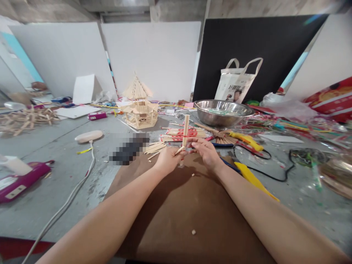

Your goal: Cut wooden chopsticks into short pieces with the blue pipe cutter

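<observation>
Above the brown sheet [170, 220], my left hand [168, 160] is closed on an upright bundle of light wooden sticks [186, 124], gripping it near its lower end. A narrow red band runs across the bundle. A short stick [180, 150] slants out at my left fingertips. My right hand [205, 152] is curled close to the bundle's right side, fingertips at the red band; whatever they pinch is too small to make out. Loose flat sticks [154, 147] lie just beyond my left hand. Behind the bundle are paired sticks in red-printed wrappers [173, 134].
A stick-built pagoda model [140, 113] stands at the back. A steel basin [224, 113] and a tote bag [235, 86] are behind to the right. A yellow-handled corded tool [246, 141] lies right. A white cable [79, 194] and purple power strip [26, 181] are left.
</observation>
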Action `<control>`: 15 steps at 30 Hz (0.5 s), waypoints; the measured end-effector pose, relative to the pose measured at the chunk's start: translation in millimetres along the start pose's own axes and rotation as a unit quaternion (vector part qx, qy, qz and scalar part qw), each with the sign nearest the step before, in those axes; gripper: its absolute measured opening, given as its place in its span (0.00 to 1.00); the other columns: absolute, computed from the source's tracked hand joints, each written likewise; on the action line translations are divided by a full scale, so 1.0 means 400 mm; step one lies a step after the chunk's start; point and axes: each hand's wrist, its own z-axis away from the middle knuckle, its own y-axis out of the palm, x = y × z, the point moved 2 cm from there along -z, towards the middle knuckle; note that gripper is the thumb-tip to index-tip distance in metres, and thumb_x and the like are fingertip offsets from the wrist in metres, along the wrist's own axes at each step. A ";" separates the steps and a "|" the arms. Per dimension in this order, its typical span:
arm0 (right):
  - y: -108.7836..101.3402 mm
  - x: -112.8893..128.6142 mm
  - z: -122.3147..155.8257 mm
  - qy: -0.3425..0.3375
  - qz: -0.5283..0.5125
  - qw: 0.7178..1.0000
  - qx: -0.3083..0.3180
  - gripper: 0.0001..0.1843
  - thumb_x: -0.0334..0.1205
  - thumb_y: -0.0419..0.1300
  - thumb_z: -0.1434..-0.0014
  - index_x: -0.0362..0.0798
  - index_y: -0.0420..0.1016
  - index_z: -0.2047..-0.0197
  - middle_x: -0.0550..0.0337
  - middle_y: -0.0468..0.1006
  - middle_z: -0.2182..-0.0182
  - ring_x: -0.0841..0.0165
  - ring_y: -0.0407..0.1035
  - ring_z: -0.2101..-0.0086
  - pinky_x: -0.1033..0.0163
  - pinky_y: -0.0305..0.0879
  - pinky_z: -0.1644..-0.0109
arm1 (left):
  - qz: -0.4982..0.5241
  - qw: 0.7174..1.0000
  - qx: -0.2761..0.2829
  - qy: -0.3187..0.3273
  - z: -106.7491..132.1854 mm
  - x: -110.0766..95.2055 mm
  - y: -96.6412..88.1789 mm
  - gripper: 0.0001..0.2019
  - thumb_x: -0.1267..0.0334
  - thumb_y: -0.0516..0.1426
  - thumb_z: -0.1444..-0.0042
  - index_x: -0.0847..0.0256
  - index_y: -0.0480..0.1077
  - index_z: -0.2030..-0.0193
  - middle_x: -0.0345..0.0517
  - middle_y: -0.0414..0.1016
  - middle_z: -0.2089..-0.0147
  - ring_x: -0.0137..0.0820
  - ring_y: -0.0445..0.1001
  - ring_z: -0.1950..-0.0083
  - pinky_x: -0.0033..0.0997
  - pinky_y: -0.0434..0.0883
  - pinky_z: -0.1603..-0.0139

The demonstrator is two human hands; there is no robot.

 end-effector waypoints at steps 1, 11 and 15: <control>0.001 0.009 0.001 -0.017 -0.018 1.000 -0.014 0.14 0.42 0.53 0.55 0.45 0.69 0.65 0.59 0.69 0.69 0.72 0.64 0.70 0.66 0.62 0.68 | -0.016 1.000 0.009 0.007 0.001 -0.002 0.005 0.17 0.54 0.47 0.52 0.65 0.64 0.81 0.35 0.53 0.84 0.20 0.52 0.81 0.20 0.50 0.79; 0.000 0.076 0.035 -0.147 0.070 0.979 -0.125 0.13 0.46 0.50 0.50 0.47 0.70 0.68 0.62 0.67 0.77 0.75 0.59 0.79 0.66 0.61 0.73 | -0.077 0.996 0.032 0.002 0.001 -0.006 0.011 0.19 0.52 0.46 0.51 0.63 0.66 0.79 0.39 0.64 0.82 0.22 0.58 0.79 0.20 0.53 0.78; 0.013 0.088 0.042 -0.151 0.155 0.966 -0.145 0.12 0.45 0.53 0.50 0.46 0.68 0.76 0.64 0.65 0.81 0.77 0.57 0.80 0.68 0.58 0.75 | -0.094 0.995 0.035 0.007 -0.002 -0.005 0.016 0.18 0.52 0.46 0.51 0.63 0.66 0.79 0.37 0.60 0.84 0.22 0.55 0.80 0.21 0.51 0.79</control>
